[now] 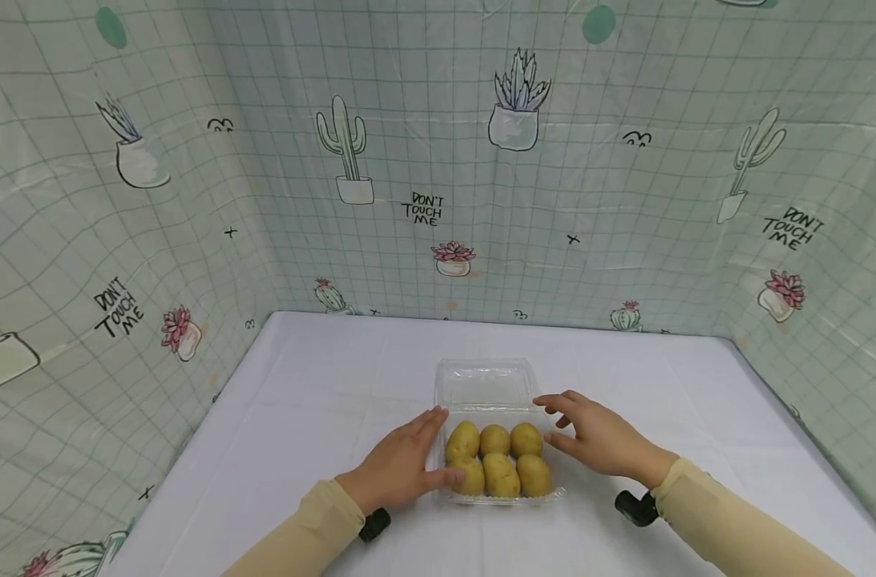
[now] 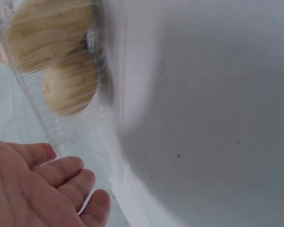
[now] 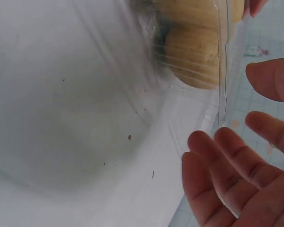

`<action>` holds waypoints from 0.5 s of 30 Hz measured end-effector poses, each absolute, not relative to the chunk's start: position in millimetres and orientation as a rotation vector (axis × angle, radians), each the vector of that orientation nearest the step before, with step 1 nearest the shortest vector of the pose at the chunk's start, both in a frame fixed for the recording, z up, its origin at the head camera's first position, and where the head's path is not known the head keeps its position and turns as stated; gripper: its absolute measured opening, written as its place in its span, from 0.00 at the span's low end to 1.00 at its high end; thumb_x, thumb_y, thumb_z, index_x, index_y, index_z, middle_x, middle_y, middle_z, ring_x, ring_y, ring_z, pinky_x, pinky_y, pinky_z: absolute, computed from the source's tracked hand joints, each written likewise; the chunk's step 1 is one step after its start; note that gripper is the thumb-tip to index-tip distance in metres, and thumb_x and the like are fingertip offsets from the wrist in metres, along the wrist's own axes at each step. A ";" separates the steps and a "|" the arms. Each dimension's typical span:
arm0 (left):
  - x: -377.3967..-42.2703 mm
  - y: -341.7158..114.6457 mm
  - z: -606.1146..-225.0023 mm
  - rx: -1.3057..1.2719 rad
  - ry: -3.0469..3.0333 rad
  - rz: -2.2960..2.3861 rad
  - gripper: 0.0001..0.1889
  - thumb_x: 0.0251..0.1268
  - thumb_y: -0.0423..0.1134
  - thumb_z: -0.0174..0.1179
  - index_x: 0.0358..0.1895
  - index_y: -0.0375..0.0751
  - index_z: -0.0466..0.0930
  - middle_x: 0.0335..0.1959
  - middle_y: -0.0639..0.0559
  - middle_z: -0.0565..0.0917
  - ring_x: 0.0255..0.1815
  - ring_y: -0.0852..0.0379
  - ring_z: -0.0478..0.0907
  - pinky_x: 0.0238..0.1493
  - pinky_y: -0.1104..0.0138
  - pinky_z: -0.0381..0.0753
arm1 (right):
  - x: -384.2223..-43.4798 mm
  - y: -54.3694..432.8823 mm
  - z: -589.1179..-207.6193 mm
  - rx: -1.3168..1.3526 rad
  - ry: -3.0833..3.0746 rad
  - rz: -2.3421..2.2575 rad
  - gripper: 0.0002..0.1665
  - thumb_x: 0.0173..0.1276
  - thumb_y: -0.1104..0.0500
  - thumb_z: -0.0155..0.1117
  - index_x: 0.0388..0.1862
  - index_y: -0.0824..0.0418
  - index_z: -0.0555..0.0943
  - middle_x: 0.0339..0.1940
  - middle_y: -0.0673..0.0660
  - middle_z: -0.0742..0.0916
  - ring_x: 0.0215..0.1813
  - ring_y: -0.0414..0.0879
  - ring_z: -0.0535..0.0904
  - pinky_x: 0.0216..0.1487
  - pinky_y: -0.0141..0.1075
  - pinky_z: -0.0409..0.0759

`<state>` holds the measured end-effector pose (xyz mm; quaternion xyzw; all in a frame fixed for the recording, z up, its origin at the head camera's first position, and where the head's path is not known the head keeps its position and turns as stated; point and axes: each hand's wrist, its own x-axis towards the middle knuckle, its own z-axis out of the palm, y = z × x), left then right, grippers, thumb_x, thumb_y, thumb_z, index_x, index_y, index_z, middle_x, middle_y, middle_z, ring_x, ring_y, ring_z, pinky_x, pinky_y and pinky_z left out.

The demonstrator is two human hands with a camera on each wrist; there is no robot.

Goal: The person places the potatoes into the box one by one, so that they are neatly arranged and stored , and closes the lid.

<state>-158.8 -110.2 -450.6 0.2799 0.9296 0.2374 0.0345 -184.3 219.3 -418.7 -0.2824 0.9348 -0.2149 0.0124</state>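
A clear plastic clamshell box (image 1: 506, 501) lies open on the white table, its lid (image 1: 484, 386) folded back on the far side. Inside sit several yellow potatoes (image 1: 502, 474) in two rows. My left hand (image 1: 397, 469) is at the box's left side, fingers extended along the edge and thumb over the near-left potato. In the left wrist view its fingertips (image 2: 68, 165) are at the box's rim. At the right side is my right hand (image 1: 603, 437), its fingers loosely bent and holding nothing. The right wrist view shows its fingertips (image 3: 222, 135) close to the rim; contact is unclear.
A white cloth covers the table (image 1: 322, 377). Grid-patterned curtains (image 1: 409, 144) with printed cacti enclose the back and both sides. Dark straps with small devices (image 1: 635, 509) are on both wrists.
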 end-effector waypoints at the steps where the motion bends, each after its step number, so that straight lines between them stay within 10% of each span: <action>1: -159.8 -110.1 -450.5 0.854 2.849 0.742 0.51 0.65 0.71 0.53 0.77 0.33 0.55 0.76 0.40 0.61 0.76 0.44 0.58 0.72 0.50 0.61 | -185.4 219.5 -419.0 -0.859 2.904 -0.689 0.29 0.71 0.57 0.67 0.69 0.59 0.73 0.55 0.58 0.82 0.48 0.49 0.83 0.40 0.38 0.83; 15: -169.8 -104.9 -445.4 0.768 2.795 0.824 0.50 0.66 0.70 0.53 0.78 0.34 0.54 0.77 0.37 0.59 0.76 0.42 0.58 0.71 0.48 0.62 | -192.6 216.3 -418.1 -0.760 2.741 -0.848 0.34 0.74 0.54 0.63 0.73 0.62 0.67 0.62 0.67 0.79 0.53 0.51 0.83 0.47 0.44 0.83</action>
